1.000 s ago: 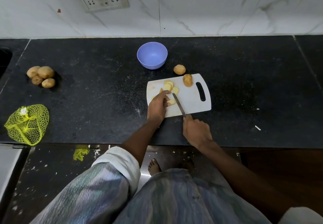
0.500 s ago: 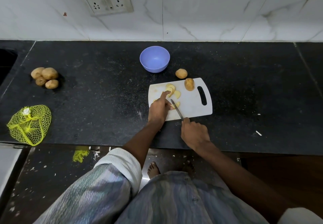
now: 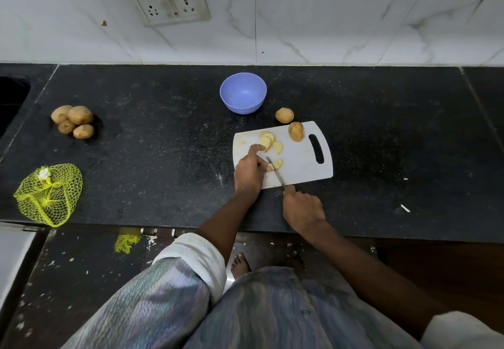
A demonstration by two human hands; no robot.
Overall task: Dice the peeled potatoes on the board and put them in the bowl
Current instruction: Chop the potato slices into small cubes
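Knife point(image 3: 275, 172) now nearer left-hand fingers point(image 3: 263, 163)

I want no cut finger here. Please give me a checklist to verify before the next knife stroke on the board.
1. Right hand grips the knife: ok.
2. Left hand holds the potato piece beside the blade: ok.
3. Left fingertips clear of the blade: cannot tell, they are very near it.
4. Cutting board lies flat on the counter: ok.
5. Bowl stands open behind the board: ok.
6. Cut slices apart from the blade's path: ok.
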